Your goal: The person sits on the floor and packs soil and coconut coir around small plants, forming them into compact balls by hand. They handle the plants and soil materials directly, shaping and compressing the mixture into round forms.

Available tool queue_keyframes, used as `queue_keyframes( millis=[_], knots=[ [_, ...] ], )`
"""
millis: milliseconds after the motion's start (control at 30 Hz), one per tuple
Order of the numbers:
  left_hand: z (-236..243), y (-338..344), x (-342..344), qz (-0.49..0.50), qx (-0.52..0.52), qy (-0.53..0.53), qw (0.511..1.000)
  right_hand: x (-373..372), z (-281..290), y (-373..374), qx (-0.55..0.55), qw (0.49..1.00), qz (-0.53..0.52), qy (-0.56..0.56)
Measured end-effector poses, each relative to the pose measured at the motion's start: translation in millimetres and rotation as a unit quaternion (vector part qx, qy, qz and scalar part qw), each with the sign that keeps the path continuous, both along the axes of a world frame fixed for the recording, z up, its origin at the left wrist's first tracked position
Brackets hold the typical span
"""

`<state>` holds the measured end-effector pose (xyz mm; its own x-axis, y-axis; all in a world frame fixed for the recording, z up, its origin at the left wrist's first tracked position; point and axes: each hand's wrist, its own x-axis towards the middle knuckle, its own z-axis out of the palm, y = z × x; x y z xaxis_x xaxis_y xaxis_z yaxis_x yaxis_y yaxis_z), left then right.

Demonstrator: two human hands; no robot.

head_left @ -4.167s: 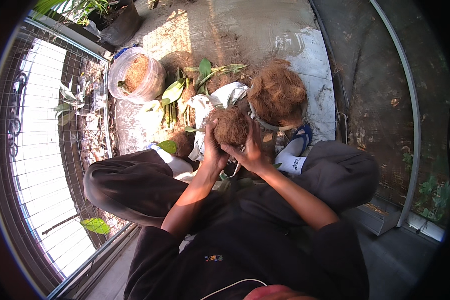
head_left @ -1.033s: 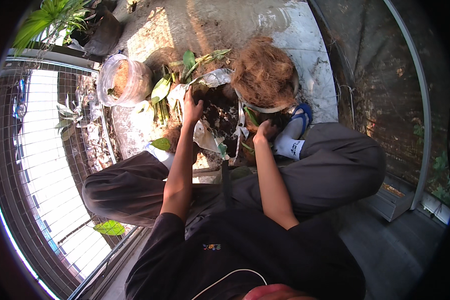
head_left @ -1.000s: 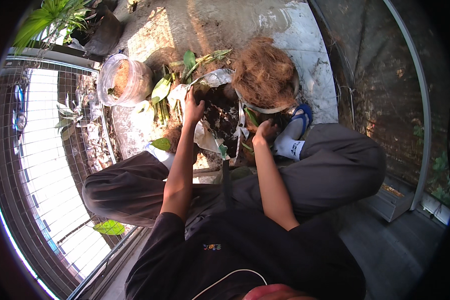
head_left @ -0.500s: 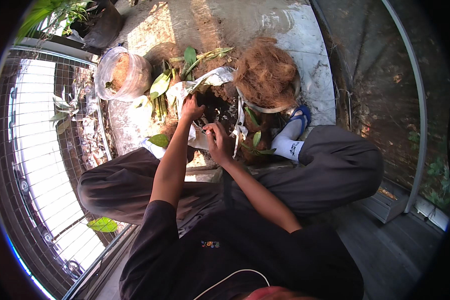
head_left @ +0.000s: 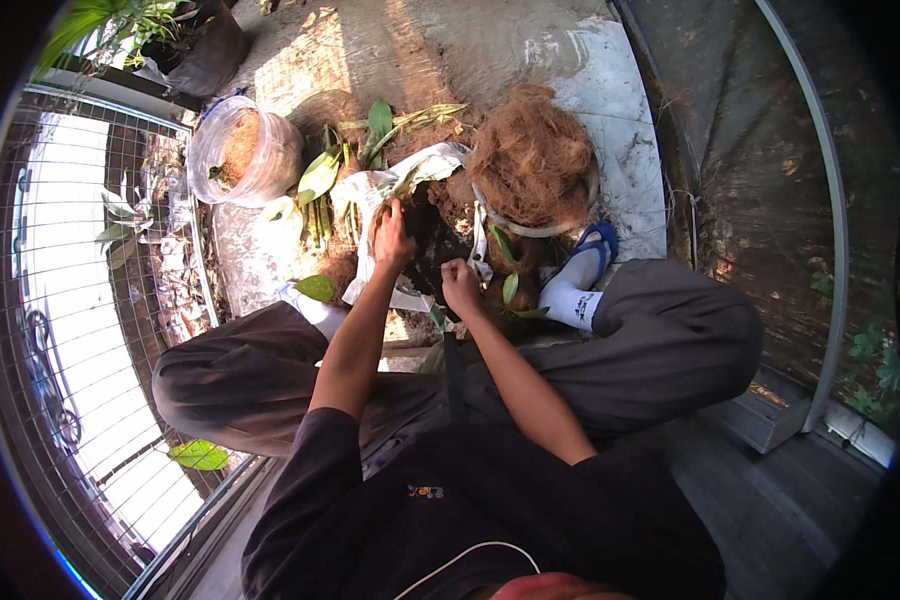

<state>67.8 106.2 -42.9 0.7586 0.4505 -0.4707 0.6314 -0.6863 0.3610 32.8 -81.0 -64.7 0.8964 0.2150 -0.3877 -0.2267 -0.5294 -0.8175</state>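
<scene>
A white sack, its mouth spread wide, lies between my legs with dark soil inside. My left hand reaches in along the sack's left side, fingers stretched apart against the soil and lining. Close to the near right edge, my right hand is closed with its fingertips pressed together; whatever they hold, if anything, is hidden. A leafy cutting lies just right of that hand. Left of the sack are more green cuttings with long stems.
Brown coconut fibre heaps over a round pot at the far right. A clear plastic tub with brown material lies at the far left. Wire mesh runs along the left, and a metal-framed screen along the right. My sandalled foot is beside the pot.
My right hand has moved a little right and nearer, closing its fingers. My left hand has shifted slightly right and nearer, and the sack's near flap has dropped lower.
</scene>
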Motion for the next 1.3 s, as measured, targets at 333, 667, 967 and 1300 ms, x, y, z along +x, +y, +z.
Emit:
queue_keyframes(
  millis=[333, 667, 967, 1300],
  knots=[
    [-11, -6, 36, -0.19, 0.083, -0.161, 0.965, 1, -1, 8, -0.003, 1.0, -0.011, 0.025],
    [-40, -12, 68, -0.19, -0.038, -0.021, 0.981, -4, -10, 9, 0.042, 0.997, -0.001, 0.069],
    [-21, -35, -5, -0.207, -0.041, -0.102, 0.972, 11, -11, 6, -0.007, 0.994, -0.062, 0.089],
    [-16, -42, -42, -0.128, 0.019, -0.257, 0.958, 16, -21, 0, 0.024, 0.991, -0.106, 0.073]
  ],
)
